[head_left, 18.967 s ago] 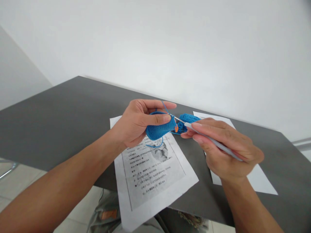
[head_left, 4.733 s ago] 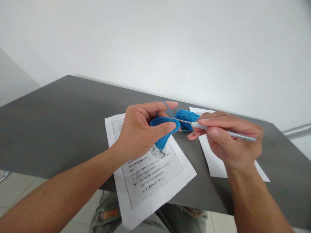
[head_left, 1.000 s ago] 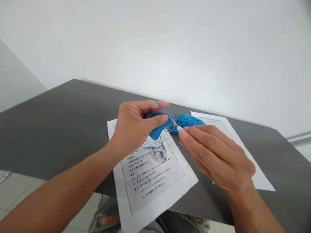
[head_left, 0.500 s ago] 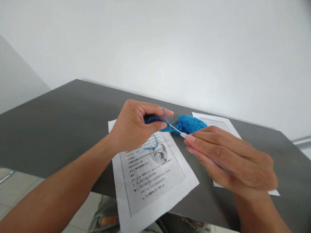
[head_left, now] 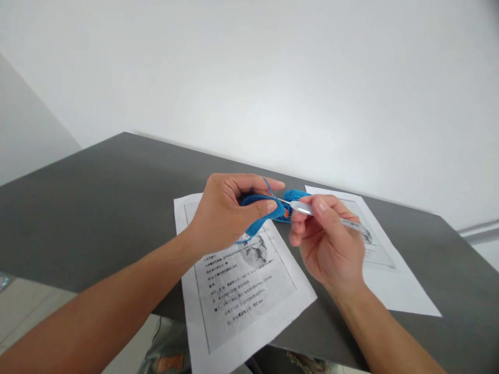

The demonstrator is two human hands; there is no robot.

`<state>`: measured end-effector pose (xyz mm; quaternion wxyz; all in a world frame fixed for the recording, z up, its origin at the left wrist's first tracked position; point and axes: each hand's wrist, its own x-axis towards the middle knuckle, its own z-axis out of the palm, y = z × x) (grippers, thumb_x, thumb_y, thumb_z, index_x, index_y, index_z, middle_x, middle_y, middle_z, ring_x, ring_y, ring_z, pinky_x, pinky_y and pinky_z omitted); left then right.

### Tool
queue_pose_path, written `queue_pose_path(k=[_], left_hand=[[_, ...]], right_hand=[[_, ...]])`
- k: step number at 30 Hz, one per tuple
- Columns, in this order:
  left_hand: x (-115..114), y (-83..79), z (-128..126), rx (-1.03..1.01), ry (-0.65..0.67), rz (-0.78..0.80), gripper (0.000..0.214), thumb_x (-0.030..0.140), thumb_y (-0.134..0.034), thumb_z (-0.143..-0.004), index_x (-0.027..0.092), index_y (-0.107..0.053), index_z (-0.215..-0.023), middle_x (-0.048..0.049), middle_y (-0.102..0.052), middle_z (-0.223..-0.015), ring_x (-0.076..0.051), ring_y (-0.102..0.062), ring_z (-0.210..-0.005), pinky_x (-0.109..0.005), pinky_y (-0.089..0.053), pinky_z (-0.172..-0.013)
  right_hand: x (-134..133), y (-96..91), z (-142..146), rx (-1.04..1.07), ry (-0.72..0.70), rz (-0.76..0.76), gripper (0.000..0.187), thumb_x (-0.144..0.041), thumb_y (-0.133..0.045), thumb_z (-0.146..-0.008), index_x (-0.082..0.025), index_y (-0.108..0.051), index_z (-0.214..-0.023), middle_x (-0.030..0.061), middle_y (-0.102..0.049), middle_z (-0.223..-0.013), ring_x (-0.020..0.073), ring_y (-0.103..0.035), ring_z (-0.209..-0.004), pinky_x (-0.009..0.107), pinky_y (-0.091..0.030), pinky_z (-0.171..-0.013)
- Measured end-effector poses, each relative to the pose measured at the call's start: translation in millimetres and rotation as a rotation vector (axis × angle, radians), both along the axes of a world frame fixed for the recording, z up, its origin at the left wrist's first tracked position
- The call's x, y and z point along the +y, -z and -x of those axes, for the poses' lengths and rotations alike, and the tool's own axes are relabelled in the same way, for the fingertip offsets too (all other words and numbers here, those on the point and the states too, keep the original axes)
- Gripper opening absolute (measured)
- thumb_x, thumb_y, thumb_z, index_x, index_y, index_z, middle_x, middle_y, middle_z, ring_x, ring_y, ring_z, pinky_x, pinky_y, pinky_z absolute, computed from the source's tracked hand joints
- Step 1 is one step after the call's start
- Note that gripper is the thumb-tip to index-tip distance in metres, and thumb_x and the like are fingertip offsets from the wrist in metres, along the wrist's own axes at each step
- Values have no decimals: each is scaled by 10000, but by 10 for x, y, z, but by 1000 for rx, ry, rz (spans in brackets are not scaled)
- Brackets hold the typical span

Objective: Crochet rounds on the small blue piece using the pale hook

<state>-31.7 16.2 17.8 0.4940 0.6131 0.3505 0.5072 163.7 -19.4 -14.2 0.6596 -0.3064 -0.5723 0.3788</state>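
My left hand (head_left: 230, 215) pinches a blue crocheted piece (head_left: 260, 222) between thumb and fingers, above a printed sheet. A strand of blue yarn (head_left: 268, 185) runs up over its index finger. In my right hand (head_left: 331, 239) is a crochet hook (head_left: 302, 208) with a pale grey handle, held between thumb and fingers with the palm turned up. The hook's metal shaft points left and meets the edge of the blue piece; its tip is hidden there. Behind the hands lies a skein of blue yarn (head_left: 297, 194), partly covered by my right hand.
A printed sheet (head_left: 249, 322) with text and a picture overhangs the front edge of the dark grey table (head_left: 128, 208). Another printed sheet (head_left: 401, 291) lies on the right under my right hand. A white wall (head_left: 249, 78) rises behind the table.
My right hand has rolled from back up to palm up, turning the hook's handle with it. My left hand has shifted slightly right and down, and more of the blue piece shows.
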Motion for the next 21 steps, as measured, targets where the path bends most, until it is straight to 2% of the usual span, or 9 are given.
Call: queue_pose_path(k=[2, 4, 6, 9, 13, 17, 21], left_hand=[[-25, 14, -42, -21, 8, 5, 181, 171, -892, -775, 206, -920, -951, -39, -844, -814, -181, -738, -717, -279, -575, -665], [-46, 22, -74, -45, 25, 25, 213, 166, -892, -772, 205, -922, -979, -30, -829, -791, -163, -713, -693, -270, -566, -666], [-66, 28, -96, -76, 30, 65, 282, 180, -900, -771, 203, -920, -1051, -25, -820, -782, -154, -696, -680, -267, -560, -666], [-92, 41, -121, -93, 20, 128, 368, 205, -913, -769, 198, -906, -1136, -27, -823, -792, -147, -669, -659, -271, -539, -643], [-124, 41, -160, -114, -10, 166, 348, 193, -917, -756, 196, -911, -1104, -20, -816, -782, -126, -624, -633, -253, -484, -588], [-150, 21, -184, -164, -56, 174, 256, 166, -921, -735, 212, -924, -987, -12, -818, -775, -145, -670, -681, -269, -543, -647], [-160, 35, -165, -161, -59, 133, 219, 156, -926, -753, 249, -928, -951, -17, -853, -866, -164, -730, -775, -279, -591, -742]], right_hand=[[-7, 13, 46, -164, 176, -185, 88, -234, -734, -1026, -235, -816, -1057, -6, -799, -802, 128, -699, -525, 257, -605, -459], [-29, 2, 53, -413, 321, -387, 143, -161, -778, -973, -254, -827, -1070, 16, -821, -897, 164, -765, -704, 312, -663, -613], [-46, -13, 39, -519, 391, -467, 186, -126, -762, -968, -259, -829, -1078, 30, -824, -948, 189, -782, -836, 346, -675, -712], [-48, -18, 24, -444, 348, -398, 179, -128, -695, -1007, -242, -825, -1052, 38, -809, -959, 183, -781, -808, 323, -667, -654], [-46, 4, 37, -336, 306, -339, 166, -142, -683, -1020, -217, -830, -1009, 36, -802, -943, 167, -782, -703, 301, -654, -584], [-62, 31, 66, -299, 324, -310, 163, -149, -688, -1023, -228, -831, -1015, 35, -809, -942, 175, -792, -693, 312, -661, -599], [-88, 58, 121, -258, 364, -308, 150, -147, -701, -1012, -227, -828, -1011, 36, -811, -944, 178, -786, -665, 328, -663, -588]])
